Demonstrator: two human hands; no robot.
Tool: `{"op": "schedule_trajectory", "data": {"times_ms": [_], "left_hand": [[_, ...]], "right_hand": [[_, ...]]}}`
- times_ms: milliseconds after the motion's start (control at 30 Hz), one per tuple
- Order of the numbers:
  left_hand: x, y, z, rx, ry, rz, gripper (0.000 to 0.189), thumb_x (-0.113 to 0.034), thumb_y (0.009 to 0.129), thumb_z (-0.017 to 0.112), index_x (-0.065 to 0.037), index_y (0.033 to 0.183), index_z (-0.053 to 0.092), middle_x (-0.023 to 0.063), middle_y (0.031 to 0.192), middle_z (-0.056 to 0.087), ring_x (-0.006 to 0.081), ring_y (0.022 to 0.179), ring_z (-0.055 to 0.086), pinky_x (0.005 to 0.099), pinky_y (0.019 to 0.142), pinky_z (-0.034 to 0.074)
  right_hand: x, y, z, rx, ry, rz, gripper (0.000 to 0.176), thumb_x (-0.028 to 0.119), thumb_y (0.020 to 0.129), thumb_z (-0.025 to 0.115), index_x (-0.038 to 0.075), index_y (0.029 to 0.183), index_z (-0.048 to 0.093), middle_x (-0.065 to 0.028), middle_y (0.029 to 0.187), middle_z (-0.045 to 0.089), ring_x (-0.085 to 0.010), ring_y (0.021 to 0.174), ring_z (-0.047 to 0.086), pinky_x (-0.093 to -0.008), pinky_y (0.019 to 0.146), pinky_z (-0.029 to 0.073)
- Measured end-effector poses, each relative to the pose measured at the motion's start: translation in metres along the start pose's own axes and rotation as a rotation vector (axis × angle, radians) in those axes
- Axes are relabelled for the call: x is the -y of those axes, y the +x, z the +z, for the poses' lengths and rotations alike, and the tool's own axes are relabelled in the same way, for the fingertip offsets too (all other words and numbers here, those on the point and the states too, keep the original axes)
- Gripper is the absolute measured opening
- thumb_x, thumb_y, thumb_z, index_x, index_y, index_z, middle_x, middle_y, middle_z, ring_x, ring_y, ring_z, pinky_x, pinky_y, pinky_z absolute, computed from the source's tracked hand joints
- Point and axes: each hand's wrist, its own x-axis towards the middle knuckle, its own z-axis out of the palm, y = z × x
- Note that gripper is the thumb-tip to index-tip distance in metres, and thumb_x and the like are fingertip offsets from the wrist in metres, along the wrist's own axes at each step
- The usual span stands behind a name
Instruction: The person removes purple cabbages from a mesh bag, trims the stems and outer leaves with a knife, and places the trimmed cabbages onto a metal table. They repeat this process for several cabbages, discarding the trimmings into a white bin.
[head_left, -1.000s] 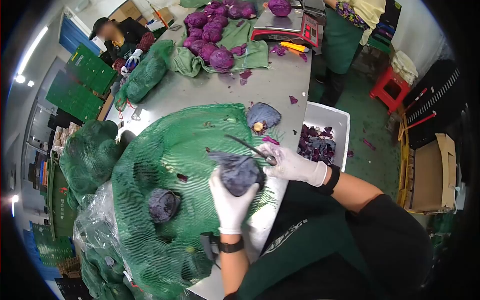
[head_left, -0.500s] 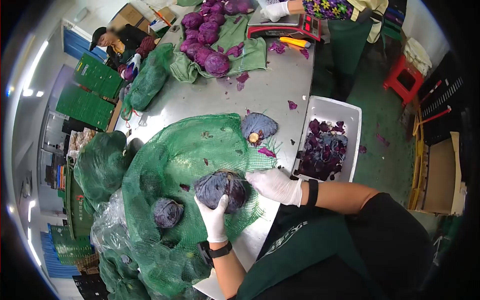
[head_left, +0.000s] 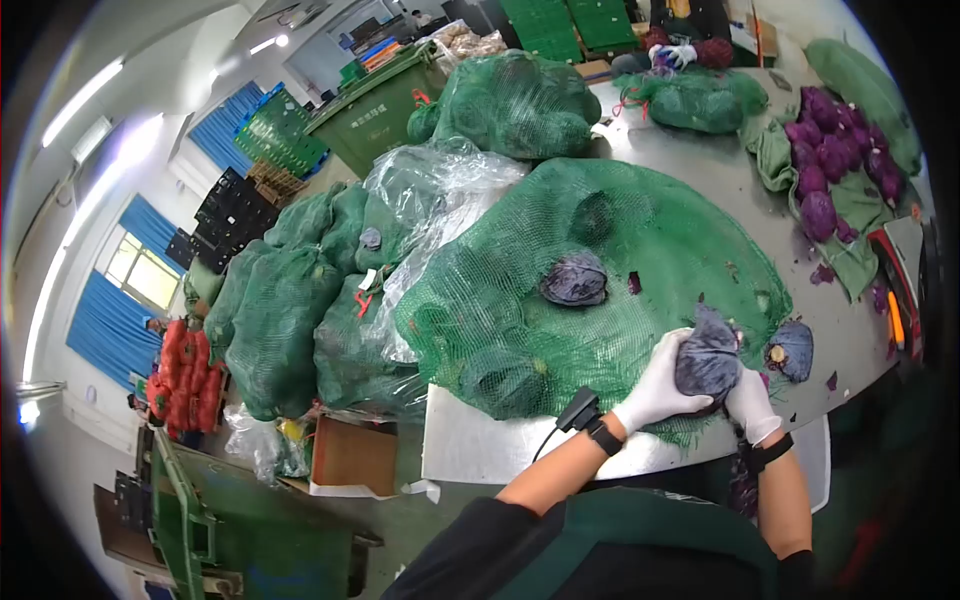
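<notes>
Gloved in white, my left hand [head_left: 660,387] wraps round the left side of a purple cabbage [head_left: 706,358] near the table's front edge. My right hand [head_left: 751,402], also gloved, presses on the cabbage's right side; some of its fingers are hidden behind it. The cabbage has a loose outer leaf standing up on top. Under and behind it spreads a green mesh sack [head_left: 660,220]. A second cabbage [head_left: 574,279] lies on the mesh to the left. Another cabbage [head_left: 790,351], with a pale cut stem, sits just right of my hands.
Full mesh sacks [head_left: 285,320] stand at the left, beside clear plastic [head_left: 450,180]. Peeled purple cabbages [head_left: 819,215] lie on green cloth at the right, near a red scale [head_left: 900,270]. A co-worker [head_left: 690,25] is across the metal table [head_left: 520,440]. A white bin [head_left: 820,465] stands below its edge.
The view has swung to the left and tilted. My right hand, earlier just beside the cabbage, is now on it. The cabbage is held more upright between both hands.
</notes>
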Motion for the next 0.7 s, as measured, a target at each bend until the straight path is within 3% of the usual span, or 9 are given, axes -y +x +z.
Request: {"op": "schedule_trajectory", "data": {"times_ms": [100, 233, 300, 367, 433, 467, 500, 567, 700], "left_hand": [[0.016, -0.005, 0.009, 0.001, -0.654, -0.236, 0.105, -0.02, 0.067, 0.093, 0.0, 0.147, 0.028, 0.0157, 0.138, 0.049, 0.0242, 0.128, 0.051, 0.0406, 0.111, 0.04], [-0.016, 0.01, 0.018, 0.08, -0.829, -0.373, 0.1, -0.013, 0.075, 0.088, -0.003, 0.152, 0.024, 0.0161, 0.142, 0.046, 0.0246, 0.132, 0.047, 0.0415, 0.113, 0.038], [-0.042, 0.031, 0.025, 0.059, -0.779, -0.238, 0.102, -0.012, 0.08, 0.083, -0.003, 0.157, 0.016, 0.0171, 0.151, 0.038, 0.0269, 0.14, 0.039, 0.0435, 0.117, 0.031], [-0.027, 0.041, 0.043, -0.174, -0.201, -0.084, 0.113, -0.013, 0.075, 0.085, 0.001, 0.157, 0.009, 0.0233, 0.157, 0.026, 0.0292, 0.146, 0.029, 0.0422, 0.121, 0.025], [-0.04, 0.037, 0.043, -0.149, 0.063, 0.105, 0.114, -0.019, 0.071, 0.088, 0.001, 0.157, 0.016, 0.0263, 0.16, 0.017, 0.0348, 0.149, 0.023, 0.0447, 0.122, 0.021], [-0.057, 0.041, 0.039, 0.213, 0.329, 0.291, 0.114, -0.024, 0.065, 0.091, 0.001, 0.155, 0.024, 0.0292, 0.157, 0.024, 0.0422, 0.147, 0.026, 0.0474, 0.121, 0.023], [-0.049, 0.033, 0.047, 0.366, 0.156, 0.208, 0.111, -0.027, 0.063, 0.092, 0.002, 0.151, 0.031, 0.0291, 0.15, 0.034, 0.0449, 0.141, 0.034, 0.049, 0.119, 0.028], [-0.046, 0.024, 0.055, 0.299, 0.218, 0.096, 0.107, -0.026, 0.063, 0.092, 0.002, 0.148, 0.033, 0.0277, 0.143, 0.042, 0.0447, 0.134, 0.041, 0.0489, 0.115, 0.032], [-0.042, 0.027, 0.052, 0.274, 0.241, 0.085, 0.098, -0.021, 0.066, 0.09, 0.004, 0.145, 0.036, 0.0235, 0.138, 0.044, 0.0385, 0.132, 0.044, 0.0454, 0.114, 0.035]], "right_hand": [[0.063, -0.025, -0.029, 0.059, 0.544, 0.553, 0.03, -0.002, 0.09, 0.055, 0.002, 0.117, 0.068, -0.0171, 0.093, 0.075, -0.0281, 0.081, 0.073, -0.0395, 0.074, 0.055], [0.031, -0.061, -0.045, -0.258, 0.579, 0.139, 0.041, -0.004, 0.086, 0.052, 0.006, 0.123, 0.068, -0.0093, 0.087, 0.073, -0.0197, 0.074, 0.066, -0.0324, 0.068, 0.054], [0.023, -0.081, -0.055, -0.416, 0.306, 0.167, 0.045, 0.0, 0.084, 0.055, 0.007, 0.126, 0.068, -0.0139, 0.09, 0.073, -0.0187, 0.076, 0.066, -0.0323, 0.071, 0.054], [0.027, -0.096, -0.067, -0.433, 0.354, 0.274, 0.049, 0.005, 0.083, 0.059, 0.01, 0.131, 0.066, -0.0174, 0.095, 0.072, -0.0187, 0.084, 0.067, -0.0326, 0.078, 0.054], [0.014, -0.101, -0.06, -0.411, 0.349, 0.304, 0.046, 0.01, 0.083, 0.061, 0.016, 0.128, 0.067, -0.0173, 0.097, 0.072, -0.0302, 0.084, 0.072, -0.0365, 0.077, 0.057], [0.005, -0.096, -0.048, -0.487, 0.283, 0.194, 0.046, 0.014, 0.084, 0.061, 0.017, 0.129, 0.066, -0.0183, 0.094, 0.071, -0.033, 0.083, 0.071, -0.0387, 0.078, 0.058], [-0.003, -0.093, -0.035, -0.565, 0.208, 0.088, 0.046, 0.017, 0.084, 0.061, 0.018, 0.13, 0.065, -0.0193, 0.092, 0.071, -0.0358, 0.082, 0.07, -0.041, 0.079, 0.059], [0.012, -0.097, -0.046, -0.366, 0.253, 0.23, 0.05, 0.017, 0.082, 0.062, 0.017, 0.133, 0.063, -0.0194, 0.086, 0.069, -0.0364, 0.077, 0.07, -0.0423, 0.074, 0.059], [0.006, -0.097, -0.048, -0.506, -0.001, 0.116, 0.064, 0.014, 0.082, 0.062, 0.009, 0.145, 0.05, -0.0174, 0.076, 0.066, -0.0348, 0.065, 0.067, -0.0444, 0.061, 0.056]]}}
